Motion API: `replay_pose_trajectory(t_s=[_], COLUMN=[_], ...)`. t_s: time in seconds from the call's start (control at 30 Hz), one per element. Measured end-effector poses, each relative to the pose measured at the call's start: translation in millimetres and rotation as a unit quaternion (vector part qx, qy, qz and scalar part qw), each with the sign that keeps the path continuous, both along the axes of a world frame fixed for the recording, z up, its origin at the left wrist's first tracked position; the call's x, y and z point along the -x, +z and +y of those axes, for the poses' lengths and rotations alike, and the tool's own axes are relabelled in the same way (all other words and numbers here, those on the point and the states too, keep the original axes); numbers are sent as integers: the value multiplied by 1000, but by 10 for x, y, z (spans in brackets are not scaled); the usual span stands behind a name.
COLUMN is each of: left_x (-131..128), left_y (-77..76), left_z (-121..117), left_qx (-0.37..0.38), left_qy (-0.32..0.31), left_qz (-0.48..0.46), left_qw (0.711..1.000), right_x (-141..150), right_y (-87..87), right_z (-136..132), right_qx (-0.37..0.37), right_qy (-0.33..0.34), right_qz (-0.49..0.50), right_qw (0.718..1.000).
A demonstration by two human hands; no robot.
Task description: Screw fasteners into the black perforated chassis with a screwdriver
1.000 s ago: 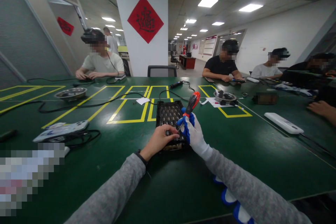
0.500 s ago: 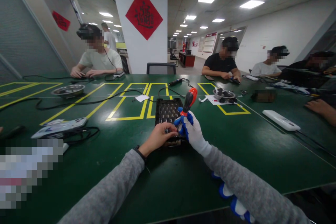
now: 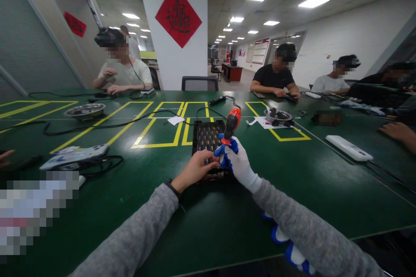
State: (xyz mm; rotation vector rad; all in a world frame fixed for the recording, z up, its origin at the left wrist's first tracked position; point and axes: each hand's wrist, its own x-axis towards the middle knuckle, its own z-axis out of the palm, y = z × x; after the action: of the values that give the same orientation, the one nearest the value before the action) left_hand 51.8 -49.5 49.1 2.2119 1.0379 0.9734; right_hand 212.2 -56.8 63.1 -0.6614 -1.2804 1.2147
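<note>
At centre frame, my gloved right hand (image 3: 227, 153) gripped one red-and-black-handled tool (image 3: 232, 124) at one black rectangular gridded tray (image 3: 206, 133); I couldn't tell my bare left hand's (image 3: 197, 167) grip. Of two round metal bowls (image 3: 85, 113), the one right of centre held dark pieces (image 3: 275, 114).

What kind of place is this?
Probably a shared workshop: people seated at a green table, yellow lines marked on it, and a red-and-black tool in your right hand.
</note>
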Motion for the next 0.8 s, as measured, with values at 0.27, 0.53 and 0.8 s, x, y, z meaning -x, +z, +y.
replay_pose_trajectory(t_s=[0.27, 0.53, 0.8], left_x=[-6, 8, -5], left_y=[2, -22, 2], left_z=[-5, 4, -23], left_qx=[-39, -59, -44], left_qy=[4, -1, 18], left_qz=[8, 44, 39], left_qw=[999, 997, 998], right_x=[-3, -22, -12], right_y=[33, 30, -12], right_z=[-21, -23, -5], right_qx=[2, 16, 14], right_qy=[-30, -6, -4], right_qz=[-7, 5, 26], right_qw=[1000, 1000, 1000])
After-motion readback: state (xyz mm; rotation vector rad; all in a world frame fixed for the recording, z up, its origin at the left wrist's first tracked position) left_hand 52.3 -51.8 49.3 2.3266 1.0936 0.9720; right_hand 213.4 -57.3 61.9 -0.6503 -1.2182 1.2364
